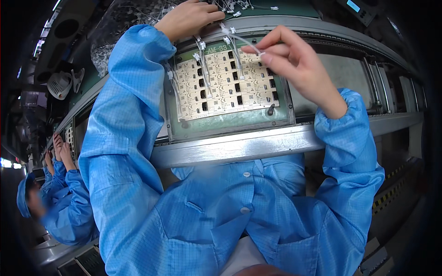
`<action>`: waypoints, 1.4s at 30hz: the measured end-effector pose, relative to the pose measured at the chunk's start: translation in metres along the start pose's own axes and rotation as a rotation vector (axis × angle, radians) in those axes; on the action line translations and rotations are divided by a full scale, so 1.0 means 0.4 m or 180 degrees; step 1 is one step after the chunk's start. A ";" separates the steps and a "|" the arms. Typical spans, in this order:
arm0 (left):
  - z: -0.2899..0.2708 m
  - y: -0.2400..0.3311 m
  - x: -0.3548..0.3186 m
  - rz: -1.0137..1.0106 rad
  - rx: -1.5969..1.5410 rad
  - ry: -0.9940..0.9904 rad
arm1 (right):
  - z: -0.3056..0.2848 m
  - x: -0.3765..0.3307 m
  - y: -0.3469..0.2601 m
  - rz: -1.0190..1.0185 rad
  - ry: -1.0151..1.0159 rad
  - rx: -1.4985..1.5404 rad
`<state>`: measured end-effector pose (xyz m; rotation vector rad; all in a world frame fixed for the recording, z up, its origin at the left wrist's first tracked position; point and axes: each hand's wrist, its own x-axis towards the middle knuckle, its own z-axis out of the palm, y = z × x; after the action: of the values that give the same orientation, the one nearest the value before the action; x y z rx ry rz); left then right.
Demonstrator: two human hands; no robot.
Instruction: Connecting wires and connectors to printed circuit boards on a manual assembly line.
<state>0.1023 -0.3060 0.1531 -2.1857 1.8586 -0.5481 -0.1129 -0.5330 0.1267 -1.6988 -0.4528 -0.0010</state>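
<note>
Head view: left hand [189,17] sits at the top of the frame, fingers curled and bunched down onto a heap of small white wire leads [232,6] lying on the green counter [294,8] behind the fixture; can't tell whether it actually grips one. Right hand [294,57] hovers over the upper right of the panel, thumb and forefinger pressed together, pinching a thin white wire lead [243,40] by its end; remaining fingers fanned out loosely. That lead arcs left and down toward the top edge of the board. Cream circuit board panel [228,83], a grid of small boards with dark rectangular connectors, lies flat in a green-grey carrier tray [230,124]. Tray rests on a metal conveyor rail [239,145] running across the frame in front of the person. Several white leads with small plugs [202,60] already lie across the left and middle columns of the panel, ends pointing up toward the left hand. Both forearms in blue cleanroom sleeves [124,119], reaching over the rail. Lower left: second person in the same blue smock [69,207], hands raised at the same line, well apart from this station. Small white fan [60,85] sits on the counter at far left.
</note>
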 end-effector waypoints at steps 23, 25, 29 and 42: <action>-0.023 -0.052 0.005 -0.2219 -0.4151 0.2531 | 0.083 -0.028 0.003 -0.0932 0.0192 -0.2646; -0.062 -0.021 -0.007 -0.2203 -0.4091 0.2823 | 0.078 -0.041 0.003 -0.0839 0.0191 -0.2884; -0.172 0.093 -0.076 -0.1789 -0.3583 0.3322 | 0.081 -0.035 0.013 -0.0634 0.0122 -0.2744; -0.153 0.476 -0.247 -0.1593 -0.0893 0.1568 | 0.087 -0.032 -0.004 -0.0567 -0.0188 -0.2981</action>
<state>-0.1074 -0.2380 0.1186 -2.9449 1.6534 -1.0556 -0.1340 -0.5035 0.1186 -2.5685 -0.7110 -0.3400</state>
